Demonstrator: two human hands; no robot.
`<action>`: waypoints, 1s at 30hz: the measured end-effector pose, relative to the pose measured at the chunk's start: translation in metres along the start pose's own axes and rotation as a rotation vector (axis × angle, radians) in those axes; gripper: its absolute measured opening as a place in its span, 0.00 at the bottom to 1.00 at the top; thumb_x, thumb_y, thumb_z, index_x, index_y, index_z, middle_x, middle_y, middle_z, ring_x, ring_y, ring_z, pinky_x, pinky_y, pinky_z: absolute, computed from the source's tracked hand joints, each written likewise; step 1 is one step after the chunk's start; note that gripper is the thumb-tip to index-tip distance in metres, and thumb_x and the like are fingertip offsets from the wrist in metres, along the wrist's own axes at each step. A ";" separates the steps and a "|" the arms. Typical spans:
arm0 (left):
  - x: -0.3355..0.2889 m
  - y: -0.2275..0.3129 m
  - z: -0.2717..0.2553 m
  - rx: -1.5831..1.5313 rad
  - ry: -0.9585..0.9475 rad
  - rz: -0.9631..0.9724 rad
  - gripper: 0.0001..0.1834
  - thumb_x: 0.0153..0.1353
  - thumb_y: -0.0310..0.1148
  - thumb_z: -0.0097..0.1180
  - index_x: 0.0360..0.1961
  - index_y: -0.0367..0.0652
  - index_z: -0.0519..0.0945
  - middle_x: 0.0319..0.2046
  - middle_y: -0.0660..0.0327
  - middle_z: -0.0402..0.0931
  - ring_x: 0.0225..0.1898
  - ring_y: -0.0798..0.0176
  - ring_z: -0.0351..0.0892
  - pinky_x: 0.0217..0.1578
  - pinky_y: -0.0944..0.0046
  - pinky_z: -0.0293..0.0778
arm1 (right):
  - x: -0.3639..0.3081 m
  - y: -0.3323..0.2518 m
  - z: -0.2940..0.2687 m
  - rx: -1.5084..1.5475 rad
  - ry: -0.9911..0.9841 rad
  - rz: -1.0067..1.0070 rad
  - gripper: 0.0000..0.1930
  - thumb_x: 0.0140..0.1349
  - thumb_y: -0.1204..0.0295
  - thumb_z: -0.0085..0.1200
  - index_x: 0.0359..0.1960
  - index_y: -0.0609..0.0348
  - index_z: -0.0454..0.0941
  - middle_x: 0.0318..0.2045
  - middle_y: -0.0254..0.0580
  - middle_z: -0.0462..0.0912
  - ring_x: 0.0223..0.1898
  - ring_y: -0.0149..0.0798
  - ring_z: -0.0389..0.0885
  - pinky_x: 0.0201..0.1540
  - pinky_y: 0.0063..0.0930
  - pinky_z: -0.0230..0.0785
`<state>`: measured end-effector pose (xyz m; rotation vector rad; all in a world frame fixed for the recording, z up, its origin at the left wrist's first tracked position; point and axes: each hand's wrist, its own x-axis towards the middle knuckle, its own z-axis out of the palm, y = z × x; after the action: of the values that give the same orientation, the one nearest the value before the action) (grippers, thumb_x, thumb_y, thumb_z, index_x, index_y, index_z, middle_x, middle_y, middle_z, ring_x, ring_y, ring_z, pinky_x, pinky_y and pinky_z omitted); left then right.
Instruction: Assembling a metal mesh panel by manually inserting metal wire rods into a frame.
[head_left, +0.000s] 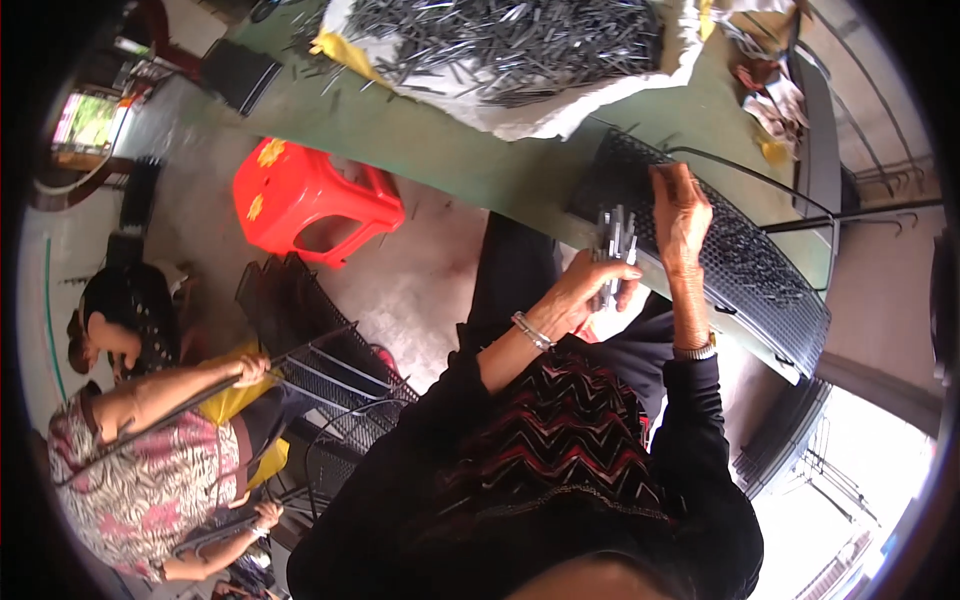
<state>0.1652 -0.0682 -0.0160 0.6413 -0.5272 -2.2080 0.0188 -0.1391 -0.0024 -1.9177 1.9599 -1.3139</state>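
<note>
My left hand (585, 284) is closed around a small bundle of short grey strips (616, 240), which stick up past the fingers. My right hand (683, 222) is just to its right, over a black perforated panel (755, 255), with the fingertips pinched together near the panel's upper side. Whatever those fingers hold, if anything, is too small to make out. The panel lies slanted along the edge of the green table (450, 150). Beyond it, a large heap of similar dark strips (520, 45) rests on a white sack (560, 118).
A red plastic stool (300, 200) stands on the floor to the left. Black mesh racks (335, 390) are beside me, where a person in a patterned top (150, 460) grips a dark frame. Another person (130, 315) is farther off. A black wire frame (760, 175) curves above the panel.
</note>
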 end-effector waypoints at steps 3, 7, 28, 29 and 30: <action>0.000 -0.001 0.003 -0.002 0.021 -0.034 0.09 0.52 0.26 0.57 0.19 0.37 0.73 0.13 0.58 0.71 0.13 0.65 0.71 0.17 0.66 0.68 | 0.002 -0.004 -0.003 -0.183 -0.028 -0.101 0.04 0.56 0.72 0.60 0.33 0.54 0.78 0.30 0.39 0.78 0.32 0.40 0.80 0.35 0.32 0.73; -0.002 0.004 0.003 0.025 0.026 0.011 0.08 0.52 0.26 0.58 0.19 0.36 0.74 0.13 0.58 0.72 0.13 0.65 0.71 0.17 0.68 0.67 | 0.004 -0.015 -0.005 -0.016 -0.090 0.068 0.08 0.56 0.68 0.61 0.35 0.55 0.80 0.32 0.44 0.78 0.30 0.42 0.80 0.35 0.33 0.73; -0.002 -0.013 0.006 0.150 0.105 -0.054 0.11 0.53 0.23 0.58 0.38 0.29 0.77 0.18 0.57 0.74 0.16 0.66 0.73 0.19 0.66 0.71 | -0.033 -0.013 -0.063 0.506 -0.276 0.396 0.05 0.62 0.74 0.54 0.34 0.64 0.75 0.21 0.33 0.76 0.21 0.23 0.71 0.24 0.19 0.63; 0.000 -0.014 0.003 0.149 0.102 -0.051 0.11 0.53 0.23 0.58 0.38 0.29 0.77 0.18 0.57 0.74 0.16 0.66 0.73 0.19 0.66 0.71 | -0.032 -0.014 -0.061 0.475 -0.130 0.380 0.05 0.62 0.75 0.53 0.34 0.64 0.75 0.22 0.34 0.77 0.21 0.23 0.72 0.24 0.19 0.64; 0.002 -0.017 -0.002 0.132 0.094 -0.037 0.10 0.53 0.23 0.58 0.37 0.29 0.77 0.18 0.56 0.74 0.16 0.66 0.73 0.19 0.66 0.71 | -0.031 -0.016 -0.059 0.473 -0.130 0.376 0.05 0.62 0.75 0.53 0.34 0.64 0.75 0.22 0.34 0.77 0.21 0.23 0.72 0.24 0.19 0.64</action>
<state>0.1561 -0.0594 -0.0273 0.8264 -0.6210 -2.1784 0.0016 -0.0811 0.0294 -1.3085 1.6492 -1.3471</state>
